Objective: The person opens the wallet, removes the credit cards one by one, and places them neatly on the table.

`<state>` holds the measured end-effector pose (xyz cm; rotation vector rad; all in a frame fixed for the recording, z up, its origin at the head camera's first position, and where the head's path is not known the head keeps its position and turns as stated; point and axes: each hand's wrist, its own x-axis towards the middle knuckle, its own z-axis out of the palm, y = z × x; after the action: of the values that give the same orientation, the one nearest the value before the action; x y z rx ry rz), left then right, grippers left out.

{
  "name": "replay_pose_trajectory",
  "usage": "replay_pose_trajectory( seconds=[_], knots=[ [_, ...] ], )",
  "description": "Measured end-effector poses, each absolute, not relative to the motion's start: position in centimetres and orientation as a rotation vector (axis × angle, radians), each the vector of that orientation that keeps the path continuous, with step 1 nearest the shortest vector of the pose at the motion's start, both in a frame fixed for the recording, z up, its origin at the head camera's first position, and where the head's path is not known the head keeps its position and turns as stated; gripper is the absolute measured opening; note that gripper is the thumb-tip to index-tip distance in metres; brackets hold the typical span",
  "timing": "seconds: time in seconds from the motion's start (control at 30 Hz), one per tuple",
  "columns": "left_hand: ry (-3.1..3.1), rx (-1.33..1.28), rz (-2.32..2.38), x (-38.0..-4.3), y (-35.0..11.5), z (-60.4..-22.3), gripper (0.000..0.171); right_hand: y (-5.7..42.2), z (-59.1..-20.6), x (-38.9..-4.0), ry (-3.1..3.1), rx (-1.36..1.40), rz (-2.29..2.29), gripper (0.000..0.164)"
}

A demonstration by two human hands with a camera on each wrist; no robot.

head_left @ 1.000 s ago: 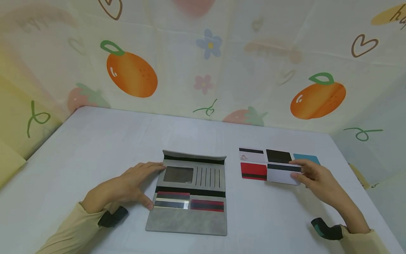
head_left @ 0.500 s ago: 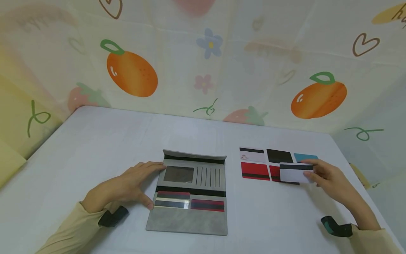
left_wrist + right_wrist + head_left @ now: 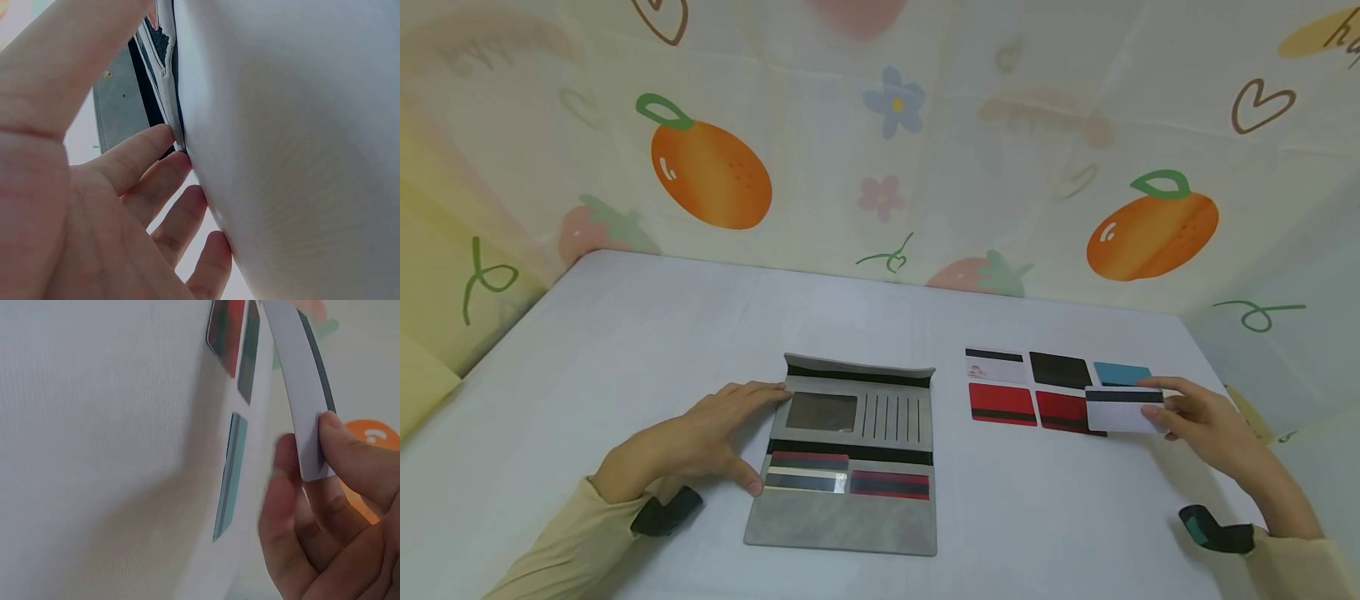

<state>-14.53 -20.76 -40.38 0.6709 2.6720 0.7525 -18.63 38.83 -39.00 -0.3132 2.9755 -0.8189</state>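
A grey wallet (image 3: 842, 529) lies unfolded on the table, with three striped cards (image 3: 889, 485) in its lower slots. My left hand (image 3: 703, 442) rests along the wallet's left side, thumb and index finger spread at its edge; its fingertips touch the table in the left wrist view. Between thumb and fingers, my right hand (image 3: 1202, 421) pinches a white card (image 3: 1116, 417) with a black magnetic stripe. That card hangs clear above the table in the right wrist view. It overlaps the right end of a dark red card (image 3: 1062, 411) and part of a blue card (image 3: 1116, 372) in the head view.
Left of the dark red card lies a brighter red card (image 3: 1002, 404). Behind them are a white card with a black stripe (image 3: 995, 367) and a black card (image 3: 1060, 369). A fruit-printed cloth (image 3: 820, 167) hangs behind the white table (image 3: 662, 333).
My right hand has moved to the right with the white card, uncovering most of the dark red card it hid before. The left hand and wallet have stayed in place.
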Motion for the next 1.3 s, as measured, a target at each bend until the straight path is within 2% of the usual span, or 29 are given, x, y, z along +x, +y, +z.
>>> replay_pose_trajectory(
  seconds=[0.33, 0.57, 1.03, 1.3],
  knots=[
    [2.671, 0.656, 0.747, -14.6, -20.7, -40.4, 0.111, 40.3, -38.9, -18.9, 2.924, -0.173, -0.76, 0.046],
    [2.676, 0.651, 0.739, -14.6, -20.6, -40.5, 0.11, 41.6, -38.7, -19.0, 2.859, -0.048, -0.747, 0.058],
    [2.67, 0.65, 0.739, -14.6, -20.6, -40.4, 0.111, 42.4, -40.0, -19.5, 2.875, -0.091, -0.687, 0.054],
    [2.664, 0.648, 0.748, -14.6, -20.6, -40.3, 0.11, 42.4, -40.3, -19.8, 2.873, 0.009, -0.563, 0.062]
  ],
)
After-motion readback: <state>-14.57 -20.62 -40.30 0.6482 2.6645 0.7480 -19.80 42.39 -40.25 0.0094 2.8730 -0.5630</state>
